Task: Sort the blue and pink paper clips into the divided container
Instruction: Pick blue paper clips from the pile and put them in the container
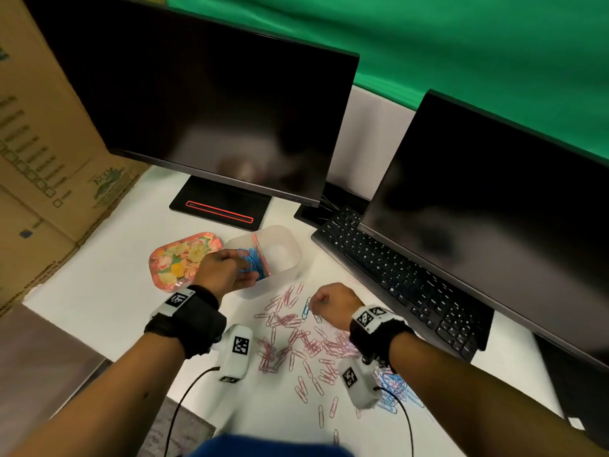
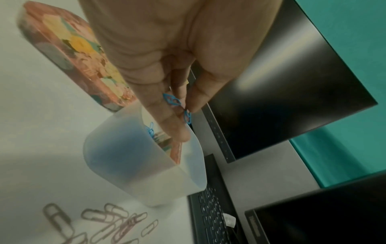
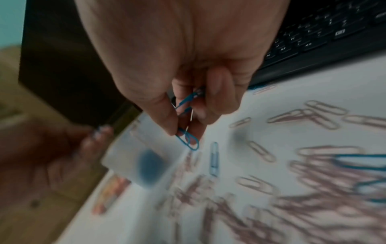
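Just left of your left hand [image 1: 224, 270] lies a flat floral-printed lid [image 1: 180, 258]. That hand's fingers pinch blue wire paper clips [image 2: 177, 105] over the near compartment of the frosted translucent plastic divided container [image 1: 286, 255], where a heap of blue clips [image 1: 252, 260] already sits. Below and between your hands, pink wire paper clips [image 1: 290, 338] lie scattered on the white desk [image 1: 108, 291]. Your right hand [image 1: 333, 300] is curled around a few blue clips [image 3: 188, 138], with one loose blue clip [image 1: 306, 308] just left of it and a black keyboard [image 1: 395, 282] beyond it.

right-wrist view blurred | pink paper clips [image 3: 325, 203] smeared | container [image 3: 146, 158] divider indistinct
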`<control>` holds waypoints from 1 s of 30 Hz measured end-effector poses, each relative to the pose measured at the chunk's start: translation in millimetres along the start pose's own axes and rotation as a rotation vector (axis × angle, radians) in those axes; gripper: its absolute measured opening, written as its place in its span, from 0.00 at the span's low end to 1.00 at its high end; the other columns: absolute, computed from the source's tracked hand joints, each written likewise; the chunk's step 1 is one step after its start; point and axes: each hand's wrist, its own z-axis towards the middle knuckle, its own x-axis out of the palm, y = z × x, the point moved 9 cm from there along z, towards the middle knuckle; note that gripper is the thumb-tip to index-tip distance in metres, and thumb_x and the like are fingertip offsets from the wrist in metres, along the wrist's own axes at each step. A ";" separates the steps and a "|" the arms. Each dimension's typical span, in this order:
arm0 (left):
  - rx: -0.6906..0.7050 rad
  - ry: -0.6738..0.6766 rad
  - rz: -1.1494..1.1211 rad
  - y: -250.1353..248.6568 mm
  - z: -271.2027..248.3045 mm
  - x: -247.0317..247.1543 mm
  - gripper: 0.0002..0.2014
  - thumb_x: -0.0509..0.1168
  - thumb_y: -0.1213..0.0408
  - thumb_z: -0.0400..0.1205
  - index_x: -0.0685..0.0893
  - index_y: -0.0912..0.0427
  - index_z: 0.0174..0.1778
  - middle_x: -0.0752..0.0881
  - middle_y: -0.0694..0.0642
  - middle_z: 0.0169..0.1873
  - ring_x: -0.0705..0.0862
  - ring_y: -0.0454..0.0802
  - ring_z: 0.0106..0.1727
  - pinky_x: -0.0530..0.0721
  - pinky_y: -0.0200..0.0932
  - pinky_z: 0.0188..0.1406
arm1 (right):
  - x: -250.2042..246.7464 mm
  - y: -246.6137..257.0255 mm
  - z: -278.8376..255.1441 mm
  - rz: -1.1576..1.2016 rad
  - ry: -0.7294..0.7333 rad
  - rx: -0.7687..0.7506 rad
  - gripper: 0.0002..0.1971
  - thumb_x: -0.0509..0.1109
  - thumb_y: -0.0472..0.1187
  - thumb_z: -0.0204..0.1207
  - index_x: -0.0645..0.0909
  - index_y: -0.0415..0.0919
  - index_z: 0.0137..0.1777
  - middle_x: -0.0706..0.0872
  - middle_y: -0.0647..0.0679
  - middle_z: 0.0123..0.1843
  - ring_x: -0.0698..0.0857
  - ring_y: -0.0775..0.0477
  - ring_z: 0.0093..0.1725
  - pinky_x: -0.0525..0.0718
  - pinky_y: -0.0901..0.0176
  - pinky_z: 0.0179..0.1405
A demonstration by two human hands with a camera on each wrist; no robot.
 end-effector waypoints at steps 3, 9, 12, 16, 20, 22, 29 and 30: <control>-0.032 0.007 -0.007 -2.1 0.7 1.8 0.10 0.61 0.83 0.79 0.78 0.70 0.53 0.83 0.68 0.39 0.86 0.62 0.36 0.90 0.43 0.31 | -2.8 32.9 2.8 0.181 0.069 -0.024 0.05 0.69 0.39 0.76 0.85 0.39 0.43 0.90 0.46 0.40 0.76 0.55 0.25 0.75 0.60 0.23; -0.033 -0.001 0.111 -4.5 13.8 -0.4 0.12 0.58 0.80 0.79 0.74 0.61 0.33 0.75 0.64 0.41 0.78 0.58 0.40 0.82 0.47 0.36 | -0.6 109.4 14.8 0.289 0.092 -0.092 0.04 0.64 0.31 0.80 0.81 0.35 0.47 0.82 0.41 0.33 0.79 0.50 0.24 0.78 0.65 0.14; -0.009 -0.042 0.104 -9.6 14.5 -4.8 0.12 0.59 0.77 0.78 0.75 0.60 0.30 0.74 0.64 0.39 0.76 0.60 0.41 0.78 0.53 0.44 | 2.6 135.5 21.0 0.245 0.092 -0.092 0.04 0.65 0.32 0.80 0.81 0.32 0.51 0.81 0.41 0.30 0.81 0.49 0.24 0.79 0.66 0.14; 0.037 -0.113 0.070 -15.4 11.3 -12.8 0.08 0.58 0.75 0.79 0.80 0.60 0.42 0.79 0.63 0.39 0.80 0.60 0.42 0.83 0.56 0.52 | 6.8 153.1 38.9 0.311 0.062 -0.052 0.11 0.67 0.34 0.79 0.83 0.30 0.58 0.86 0.39 0.38 0.87 0.46 0.28 0.85 0.61 0.25; 0.081 -0.164 0.130 -18.4 5.9 -18.7 0.13 0.58 0.75 0.80 0.82 0.62 0.57 0.82 0.56 0.39 0.83 0.59 0.46 0.84 0.58 0.60 | 10.8 156.7 49.5 -0.024 0.080 -0.131 0.16 0.66 0.48 0.81 0.84 0.40 0.61 0.87 0.45 0.60 0.85 0.42 0.59 0.84 0.52 0.58; 0.133 -0.151 0.173 -20.0 2.0 -18.9 0.14 0.59 0.75 0.78 0.84 0.61 0.56 0.84 0.56 0.43 0.84 0.59 0.51 0.84 0.59 0.61 | 0.2 149.0 54.7 0.274 0.039 -0.082 0.12 0.69 0.39 0.76 0.87 0.41 0.58 0.88 0.42 0.59 0.87 0.39 0.57 0.87 0.45 0.58; 0.436 0.021 0.573 -16.2 -24.6 38.7 0.08 0.65 0.73 0.77 0.86 0.56 0.40 0.88 0.49 0.36 0.85 0.47 0.39 0.83 0.40 0.47 | -38.4 66.5 29.2 -0.106 -0.219 -0.042 0.17 0.61 0.32 0.75 0.86 0.53 0.37 0.89 0.48 0.50 0.88 0.45 0.43 0.89 0.57 0.46; 0.452 0.057 0.640 -9.3 -25.4 49.6 0.07 0.66 0.72 0.77 0.87 0.56 0.40 0.88 0.48 0.37 0.85 0.47 0.40 0.82 0.38 0.49 | -35.0 54.2 24.7 -0.194 -0.203 -0.032 0.17 0.61 0.32 0.76 0.87 0.54 0.41 0.89 0.50 0.53 0.88 0.46 0.43 0.87 0.61 0.45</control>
